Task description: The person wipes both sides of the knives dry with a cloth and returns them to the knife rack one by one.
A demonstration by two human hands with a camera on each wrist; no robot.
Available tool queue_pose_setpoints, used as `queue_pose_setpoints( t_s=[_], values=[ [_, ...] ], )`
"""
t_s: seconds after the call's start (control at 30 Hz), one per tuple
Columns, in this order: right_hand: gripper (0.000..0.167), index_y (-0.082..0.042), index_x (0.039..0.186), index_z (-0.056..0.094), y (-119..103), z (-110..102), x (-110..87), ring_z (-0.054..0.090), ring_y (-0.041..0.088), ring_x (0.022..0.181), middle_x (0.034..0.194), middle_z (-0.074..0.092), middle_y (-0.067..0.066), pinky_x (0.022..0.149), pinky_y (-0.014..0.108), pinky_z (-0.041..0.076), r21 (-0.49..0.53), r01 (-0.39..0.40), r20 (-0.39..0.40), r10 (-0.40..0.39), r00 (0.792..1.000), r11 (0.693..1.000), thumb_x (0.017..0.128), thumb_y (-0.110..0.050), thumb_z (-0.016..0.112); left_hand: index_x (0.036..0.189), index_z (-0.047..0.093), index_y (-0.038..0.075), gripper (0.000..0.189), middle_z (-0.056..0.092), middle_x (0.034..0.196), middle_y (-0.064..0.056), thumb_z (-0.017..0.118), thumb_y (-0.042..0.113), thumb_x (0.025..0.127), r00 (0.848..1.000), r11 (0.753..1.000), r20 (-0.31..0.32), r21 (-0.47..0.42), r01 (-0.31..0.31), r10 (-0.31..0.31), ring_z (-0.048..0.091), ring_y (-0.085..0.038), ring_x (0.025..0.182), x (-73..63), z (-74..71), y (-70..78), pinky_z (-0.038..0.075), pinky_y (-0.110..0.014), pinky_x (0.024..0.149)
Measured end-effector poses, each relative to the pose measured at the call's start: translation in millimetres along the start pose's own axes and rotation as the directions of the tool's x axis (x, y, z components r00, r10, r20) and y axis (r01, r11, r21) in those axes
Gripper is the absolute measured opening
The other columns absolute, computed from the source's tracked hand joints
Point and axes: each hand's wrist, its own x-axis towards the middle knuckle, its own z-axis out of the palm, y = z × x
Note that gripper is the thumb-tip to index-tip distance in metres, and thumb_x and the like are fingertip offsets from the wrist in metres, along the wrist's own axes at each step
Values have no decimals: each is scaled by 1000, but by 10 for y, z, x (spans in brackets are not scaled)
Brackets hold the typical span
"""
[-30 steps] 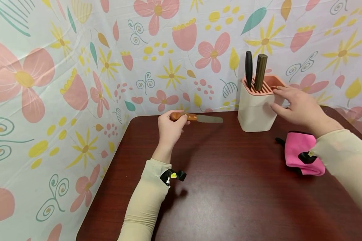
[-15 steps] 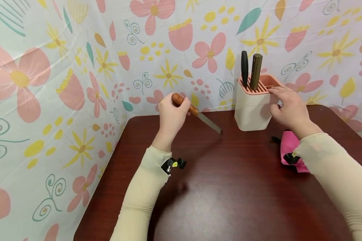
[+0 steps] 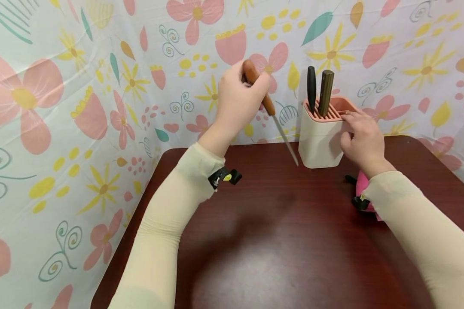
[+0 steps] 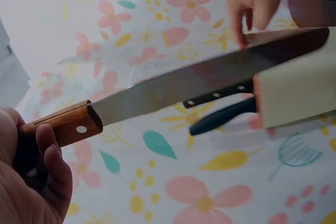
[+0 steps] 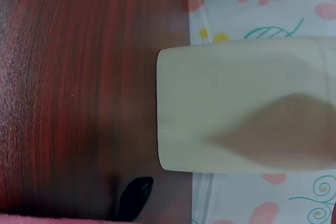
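Note:
My left hand grips the wooden handle of a knife above the table. Its blade slants down and right, the tip beside the base of a cream knife block. In the left wrist view, the knife's broad blade has a rounded end and overlaps the block. A black-handled knife and a brown-handled knife stand in the block's pink slotted top. My right hand rests its fingertips on the block's right rim, thumb lower by the front wall.
A pink cloth item with black trim lies on the dark wood table, partly behind my right sleeve. Its black end shows near the block in the right wrist view. A flower-patterned sheet hangs behind and left.
My left hand has risen and moved right with the knife, and the blade has swung from level to pointing steeply down. My right hand stays at the block's rim, its forearm drawn in leftward.

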Motion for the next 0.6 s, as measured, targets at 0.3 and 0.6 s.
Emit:
queue_pose_setpoints(
  t_s=[0.3, 0.6],
  values=[
    [46, 5, 127, 68, -14, -11, 34, 57, 43, 133, 130, 67, 27, 121, 46, 37, -33, 23, 14, -23, 1000, 999, 86, -3, 48, 81, 53, 14, 15, 55, 63, 1, 58, 16, 94, 998, 990, -20, 125, -61, 64, 60, -20, 53, 537, 211, 320, 53, -30, 57],
    [48, 5, 128, 67, -43, -11, 28, 57, 43, 133, 132, 67, 26, 122, 45, 37, -40, 9, 29, -8, 1000, 999, 85, -2, 48, 85, 53, 17, 22, 49, 65, 4, 62, 29, 101, 995, 973, 50, 210, -92, 84, 54, -10, 64, 881, 479, 441, 44, -22, 65]
  ],
)
